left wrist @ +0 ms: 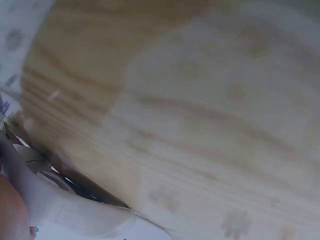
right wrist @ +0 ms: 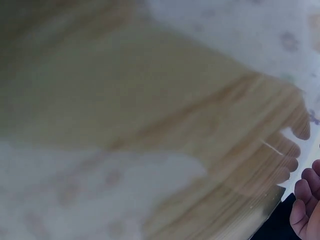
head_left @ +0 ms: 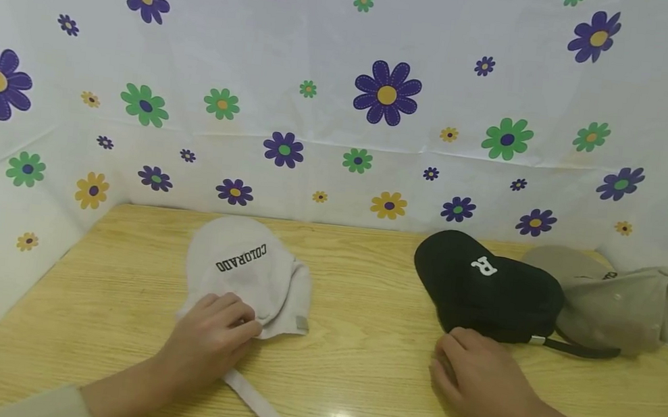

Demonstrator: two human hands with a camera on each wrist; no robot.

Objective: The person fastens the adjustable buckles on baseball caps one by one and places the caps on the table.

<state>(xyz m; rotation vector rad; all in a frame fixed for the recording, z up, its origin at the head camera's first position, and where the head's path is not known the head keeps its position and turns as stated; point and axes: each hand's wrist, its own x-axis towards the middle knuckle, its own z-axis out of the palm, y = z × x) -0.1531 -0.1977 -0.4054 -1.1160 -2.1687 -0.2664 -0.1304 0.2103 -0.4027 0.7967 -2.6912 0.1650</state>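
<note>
A light grey cap (head_left: 239,260) with COLORADO lettering sits on the table left of centre, its pale strap (head_left: 264,408) running toward the near edge. My left hand (head_left: 211,331) pinches the cap's near edge, index finger and thumb together; in the left wrist view, part of a finger shows against the pale fabric (left wrist: 75,215). On the right lies a black cap (head_left: 496,297) with a white R. My right hand (head_left: 481,380) is at its near edge, fingers loosely curled and nothing between them. The right wrist view shows those fingers (right wrist: 303,192) beside dark fabric.
A tan cap (head_left: 623,310) is behind and right of the black one, which partly covers it. The black cap's strap (head_left: 582,350) extends to the right across the wooden table (head_left: 347,373). A white flower-patterned cloth (head_left: 327,45) encloses the back and sides.
</note>
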